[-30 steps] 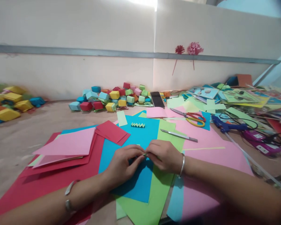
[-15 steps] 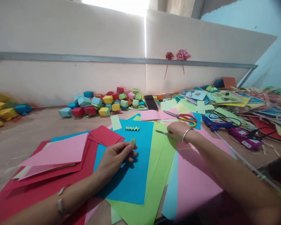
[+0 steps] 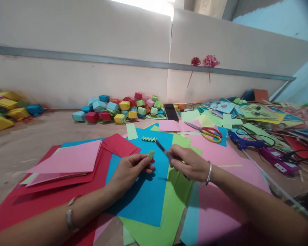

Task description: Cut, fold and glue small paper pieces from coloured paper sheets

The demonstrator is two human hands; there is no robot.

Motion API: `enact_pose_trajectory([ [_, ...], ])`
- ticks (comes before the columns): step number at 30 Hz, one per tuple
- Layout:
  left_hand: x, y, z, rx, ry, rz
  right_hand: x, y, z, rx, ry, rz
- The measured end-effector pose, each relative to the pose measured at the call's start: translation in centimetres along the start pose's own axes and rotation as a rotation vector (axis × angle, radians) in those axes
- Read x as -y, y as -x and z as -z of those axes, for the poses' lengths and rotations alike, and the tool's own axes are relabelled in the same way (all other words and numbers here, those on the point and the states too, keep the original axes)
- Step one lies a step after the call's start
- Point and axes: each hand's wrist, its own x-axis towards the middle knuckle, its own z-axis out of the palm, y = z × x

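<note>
My left hand (image 3: pixel 132 171) is closed above the blue paper sheet (image 3: pixel 143 194), pinching a small folded piece of light green paper (image 3: pixel 151 154) upright between thumb and fingers. My right hand (image 3: pixel 188 162) grips a small knife (image 3: pixel 163 150) whose narrow blade points up and left, close to the folded piece but apart from it. Just beyond the blade tip, a zigzag-folded green paper strip (image 3: pixel 149 139) rests on the blue sheet. A pale green paper rectangle (image 3: pixel 131 131) lies to its left.
Red-and-yellow-handled scissors (image 3: pixel 207 132) lie beyond my right hand. Stacked pink sheets (image 3: pixel 66 159) are at left. Colourful paper boxes (image 3: pixel 113 107), a phone (image 3: pixel 171 112), a blue glue gun (image 3: pixel 246 140) and a purple power strip (image 3: pixel 278 162) stand farther back.
My right hand has lifted the knife off the green paper and brought it left, towards the folded piece. The left hand keeps its pinch. The view has shifted slightly left.
</note>
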Motion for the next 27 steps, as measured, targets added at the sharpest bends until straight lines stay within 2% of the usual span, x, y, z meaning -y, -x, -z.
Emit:
enact_pose_trajectory([
  [6, 0.1, 0.2, 0.1, 0.027, -0.051, -0.024, -0.1, -0.1, -2.3, 0.008, -0.27, -0.121],
  [10, 0.0, 0.3, 0.0, 0.04, -0.062, -0.04, -0.8, -0.4, -2.8, -0.016, -0.291, -0.114],
  [15, -0.2, 0.4, -0.1, 0.035, -0.053, -0.035, -1.4, -0.6, -3.1, -0.004, -0.317, -0.137],
  [21, -0.5, 0.5, -0.1, 0.035, -0.055, -0.029, -1.2, -0.6, -3.0, 0.083, -0.528, -0.252],
  [27, -0.2, 0.5, -0.1, 0.028, -0.072, -0.021, -0.7, -0.7, -3.0, 0.05, -0.598, -0.355],
])
